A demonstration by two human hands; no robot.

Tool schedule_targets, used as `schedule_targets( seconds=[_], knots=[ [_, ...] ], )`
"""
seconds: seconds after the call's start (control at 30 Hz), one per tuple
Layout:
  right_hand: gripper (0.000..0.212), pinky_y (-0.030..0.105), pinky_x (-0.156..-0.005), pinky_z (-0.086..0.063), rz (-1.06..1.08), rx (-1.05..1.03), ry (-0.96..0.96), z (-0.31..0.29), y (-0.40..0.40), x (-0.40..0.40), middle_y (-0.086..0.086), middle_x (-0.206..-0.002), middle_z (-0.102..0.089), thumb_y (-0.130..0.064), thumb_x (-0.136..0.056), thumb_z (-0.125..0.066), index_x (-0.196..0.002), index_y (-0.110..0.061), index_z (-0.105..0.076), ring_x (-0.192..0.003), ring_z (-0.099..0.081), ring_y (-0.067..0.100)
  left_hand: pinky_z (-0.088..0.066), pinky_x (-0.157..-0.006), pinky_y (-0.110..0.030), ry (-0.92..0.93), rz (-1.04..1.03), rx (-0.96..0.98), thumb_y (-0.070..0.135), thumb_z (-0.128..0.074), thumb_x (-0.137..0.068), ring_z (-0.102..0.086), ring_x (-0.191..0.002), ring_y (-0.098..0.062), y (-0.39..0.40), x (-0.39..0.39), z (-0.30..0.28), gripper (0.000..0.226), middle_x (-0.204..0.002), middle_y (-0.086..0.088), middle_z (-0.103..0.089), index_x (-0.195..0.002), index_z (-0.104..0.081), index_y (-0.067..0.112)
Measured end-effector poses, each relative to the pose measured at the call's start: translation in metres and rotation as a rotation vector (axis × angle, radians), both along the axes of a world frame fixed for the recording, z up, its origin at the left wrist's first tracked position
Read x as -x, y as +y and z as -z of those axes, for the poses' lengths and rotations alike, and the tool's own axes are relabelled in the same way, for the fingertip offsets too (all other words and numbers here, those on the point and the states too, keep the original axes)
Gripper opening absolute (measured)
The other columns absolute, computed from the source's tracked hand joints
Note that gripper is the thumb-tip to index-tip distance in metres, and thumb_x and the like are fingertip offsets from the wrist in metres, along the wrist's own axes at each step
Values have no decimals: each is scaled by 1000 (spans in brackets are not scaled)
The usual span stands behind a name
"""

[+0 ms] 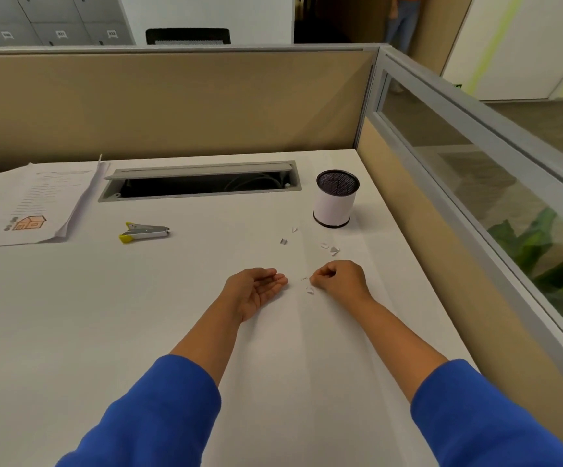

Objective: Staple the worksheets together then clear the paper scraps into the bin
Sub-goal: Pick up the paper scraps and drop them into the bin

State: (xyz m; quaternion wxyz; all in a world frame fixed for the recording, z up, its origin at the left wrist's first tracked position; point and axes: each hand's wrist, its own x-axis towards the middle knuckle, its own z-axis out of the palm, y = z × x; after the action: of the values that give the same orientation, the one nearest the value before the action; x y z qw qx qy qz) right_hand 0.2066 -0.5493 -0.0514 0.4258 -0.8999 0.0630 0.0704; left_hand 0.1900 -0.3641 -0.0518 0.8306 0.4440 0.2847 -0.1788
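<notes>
Two hands rest on the white worktop (138,315), both arms in blue sleeves (158,409). The left hand (256,291) lies palm up with its fingers relaxed and nearly straight, cupped slightly and holding nothing that can be made out. The right hand (339,279) is knuckles up with fingers curled, its fingertips (313,279) pinched together at the worktop; whether a scrap sits between them cannot be told. A small paper scrap (309,290) lies just beside those fingertips, in the gap between the two hands.

Beyond the right hand, further paper scraps (334,250) are scattered on the worktop, with one more (284,241) to their left and another (294,229) nearer the bin. The bin (335,198), a round mesh container with a white wrap around its side, stands upright behind the scraps, near the right edge of the worktop.

To the left, well apart from the hands, a metal stapler (145,231) with yellow ends lies on its side. The worksheets (34,200) lie in a stack at the far left, an orange house drawing visible on the top sheet. An open cable tray (199,183) is recessed in the worktop behind the stapler. Tan partition panels (172,102) enclose the rear and right sides.
</notes>
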Motion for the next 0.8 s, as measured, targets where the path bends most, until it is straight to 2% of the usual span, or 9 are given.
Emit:
schedule_targets(
  seconds=[0.17, 0.3, 0.5, 0.57, 0.67, 0.73, 0.8],
  knots=[
    [18, 15, -71, -44, -22, 13, -34, 1, -4, 3, 7, -97, -74, -15, -82, -67, -90, -1, -74, -83, -60, 11, -58, -68, -31, -15, 1, -11, -4, -48, -88, -71, -59, -25, -2, 1, -4, 13, -78, -20, -67, -82, -59, -7],
    [16, 8, -63, -39, -49, 3, -36, 2, -3, 4, 7, -98, -74, -12, -80, -69, -92, -4, -74, -82, -58, 10, -59, -64, -29, -7, -7, 5, -3, -46, -89, -70, -66, -27, 0, 4, -5, 15, -69, -18, -70, -83, -59, -7],
    [17, 18, -76, -41, -56, 10, -17, 1, -4, 5, 7, -97, -73, -12, -78, -72, -93, -5, -75, -82, -58, 10, -58, -65, -29, 8, -8, 12, -2, -44, -91, -66, -76, -28, -2, 4, -5, 16, -82, -20, -65, -84, -58, -7],
    [16, 18, -74, -41, -42, 15, -21, 2, -2, 5, 7, -95, -73, -12, -77, -73, -92, -5, -75, -81, -58, 10, -58, -64, -29, 13, -9, 11, -2, -44, -90, -66, -76, -29, -2, 4, -5, 15, -85, -21, -64, -85, -58, -7],
    [13, 14, -64, -40, -26, 24, -50, 3, 0, 6, 5, -83, -69, -10, -78, -71, -88, -2, -74, -78, -57, 12, -58, -65, -29, 12, -6, 5, -2, -45, -90, -67, -74, -28, -1, 4, -5, 15, -85, -21, -65, -85, -58, -7],
    [12, 18, -64, -39, -53, 81, -57, 4, 1, 5, -1, -71, -62, -11, -80, -68, -86, -2, -72, -76, -55, 14, -58, -65, -29, 10, -10, 6, -2, -45, -90, -67, -74, -28, -2, 4, -4, 15, -85, -21, -65, -85, -58, -7],
    [14, 24, -68, -38, -93, 155, -53, 5, 3, 4, -4, -68, -57, -13, -84, -64, -87, -1, -69, -76, -54, 15, -58, -65, -29, 8, -13, 10, -2, -44, -90, -67, -73, -28, -2, 4, -4, 16, -85, -21, -64, -85, -58, -7]
  ],
)
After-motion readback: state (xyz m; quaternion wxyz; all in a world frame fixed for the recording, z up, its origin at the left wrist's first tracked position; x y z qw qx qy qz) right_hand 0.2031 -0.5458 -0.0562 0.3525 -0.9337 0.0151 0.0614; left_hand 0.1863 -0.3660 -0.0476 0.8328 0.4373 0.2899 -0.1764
